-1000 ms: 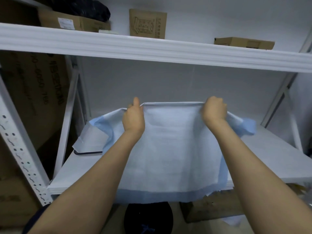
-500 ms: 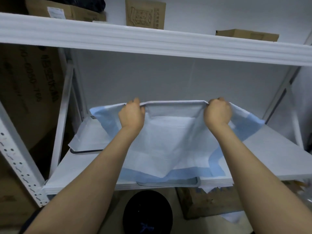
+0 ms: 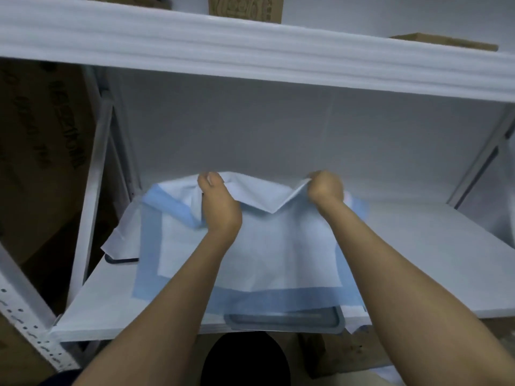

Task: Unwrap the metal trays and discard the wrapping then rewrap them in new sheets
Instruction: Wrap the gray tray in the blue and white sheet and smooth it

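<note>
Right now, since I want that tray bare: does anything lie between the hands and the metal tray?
Yes. The white sheet, pinched at its far edge by the left hand and the right hand, and the blue sheet under it cover the metal tray. Only its near rim shows at the front of the shelf.

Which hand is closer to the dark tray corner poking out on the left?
Left. The left hand holds the sheet up and right of the tray corner; the right hand pinches the sheet much farther right.
</note>
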